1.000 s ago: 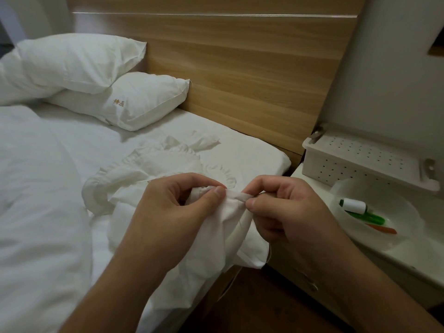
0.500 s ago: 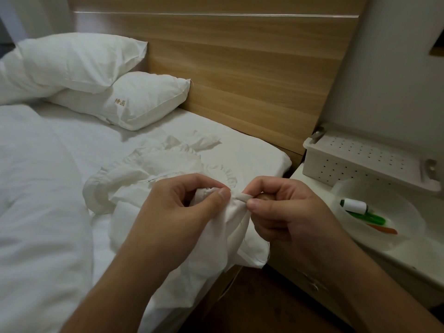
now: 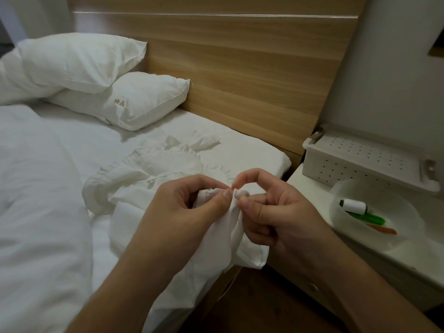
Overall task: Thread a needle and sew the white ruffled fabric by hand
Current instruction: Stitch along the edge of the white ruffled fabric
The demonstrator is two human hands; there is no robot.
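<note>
The white ruffled fabric [image 3: 153, 169] lies bunched on the bed's near right corner, and one fold of it hangs over the edge. My left hand [image 3: 192, 212] pinches a gathered bit of the fabric between thumb and forefinger. My right hand [image 3: 269, 210] meets it from the right, its thumb pressing the same bit and its forefinger arched over the top. Its other fingers are curled. The needle is too small to make out between the fingertips. A thin thread hangs below the fabric's lower edge.
A white bowl [image 3: 408, 227] on the bedside table holds a white thread spool [image 3: 354, 205], a green tool and an orange one. Behind it stands a perforated white box [image 3: 360, 159]. Two pillows [image 3: 134, 102] lean against the wooden headboard, with a duvet [image 3: 36, 212] at left.
My right forefinger has lifted and arched over the pinched fold, where before it lay flat against the thumb. My left hand keeps its pinch.
</note>
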